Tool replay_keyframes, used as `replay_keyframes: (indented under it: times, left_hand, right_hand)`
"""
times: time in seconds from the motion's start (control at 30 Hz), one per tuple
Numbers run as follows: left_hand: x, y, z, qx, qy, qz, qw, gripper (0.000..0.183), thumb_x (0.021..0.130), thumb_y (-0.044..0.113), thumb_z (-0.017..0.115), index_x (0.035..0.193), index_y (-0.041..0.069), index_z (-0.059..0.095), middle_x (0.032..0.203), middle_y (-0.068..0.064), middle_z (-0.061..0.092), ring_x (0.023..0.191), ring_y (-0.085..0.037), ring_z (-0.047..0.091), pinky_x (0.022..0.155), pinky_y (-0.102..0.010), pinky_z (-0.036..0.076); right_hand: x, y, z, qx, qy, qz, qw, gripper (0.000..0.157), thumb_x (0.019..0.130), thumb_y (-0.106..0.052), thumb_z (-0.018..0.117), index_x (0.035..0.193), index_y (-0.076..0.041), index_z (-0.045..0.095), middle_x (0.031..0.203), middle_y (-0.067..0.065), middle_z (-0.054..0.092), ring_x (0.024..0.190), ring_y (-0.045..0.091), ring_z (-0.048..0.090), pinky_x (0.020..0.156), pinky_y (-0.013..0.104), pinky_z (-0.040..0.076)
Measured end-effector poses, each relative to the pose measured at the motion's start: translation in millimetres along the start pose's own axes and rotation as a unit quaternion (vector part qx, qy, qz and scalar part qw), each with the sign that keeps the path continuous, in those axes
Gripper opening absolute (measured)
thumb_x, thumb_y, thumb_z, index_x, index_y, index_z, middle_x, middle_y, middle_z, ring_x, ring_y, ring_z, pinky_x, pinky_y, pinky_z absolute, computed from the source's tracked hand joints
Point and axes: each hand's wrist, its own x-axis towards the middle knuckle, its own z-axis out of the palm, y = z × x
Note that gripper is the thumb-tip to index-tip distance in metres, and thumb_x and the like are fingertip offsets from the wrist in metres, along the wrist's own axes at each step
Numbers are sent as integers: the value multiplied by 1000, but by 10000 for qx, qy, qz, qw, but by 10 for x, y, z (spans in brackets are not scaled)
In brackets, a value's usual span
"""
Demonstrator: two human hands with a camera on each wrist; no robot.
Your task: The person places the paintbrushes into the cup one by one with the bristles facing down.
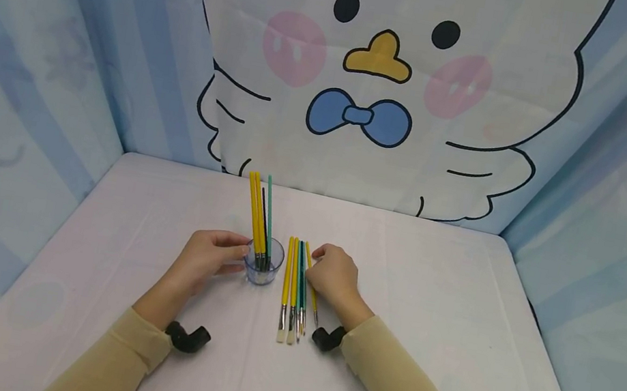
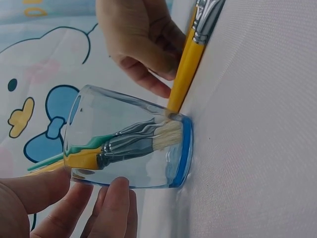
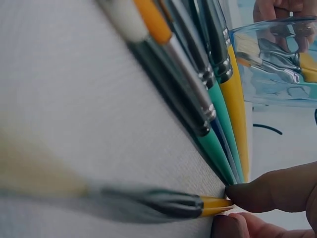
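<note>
A clear cup [image 1: 271, 273] with a blue base stands on the table, holding several paintbrushes [image 2: 126, 148] bristles down, with yellow, green and dark handles. On its left side my left hand [image 1: 210, 254] touches the cup wall with fairly straight fingers [image 2: 116, 206]; the thumb is near the rim. To the right of the cup, several yellow and green paintbrushes [image 1: 294, 275] lie side by side, bristles toward me. My right hand [image 1: 336, 275] pinches the yellow handle of the rightmost paintbrush [image 3: 153, 202] between thumb and fingers. Its handle end is partly hidden by the hand.
The table [image 1: 430, 277] has a pale cloth cover. Behind it hangs a curtain [image 1: 505, 20] with a cartoon face and blue bow tie, and striped curtains [image 1: 11, 103] flank both sides. A black fitting [image 1: 188, 338] sits at each wrist.
</note>
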Motion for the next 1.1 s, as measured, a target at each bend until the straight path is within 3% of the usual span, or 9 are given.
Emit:
replay_keyframes:
  times: [0.3,0.57,1.1]
  left_hand:
    - [-10,15,13,39,-4,22,10000,30,97,17,71,126,11,72,134,-12,65,121,-28,65,88,-32,65]
    - [-11,20,12,22,-27,-19,10000,30,97,17,71,126,10,71,134,-12,65,121,-28,65,88,-32,65]
    - [0,7,9,-10,4,-48,10000,30,96,17,72,125,10,72,133,-12,65,120,-28,65,89,-32,65]
  right_hand:
    - [11,3,-37,-52,-107,-63,9999,26,81,-10,70,107,-12,73,92,3,70,81,21,61,72,31,51]
    - [41,32,-95,828,-570,441,9940,24,85,-13,71,109,-15,71,90,4,65,72,18,62,56,22,49]
    - [69,143,-115,2294,-615,622,9694,30,86,-5,72,114,-15,68,96,7,65,72,18,62,54,22,57]
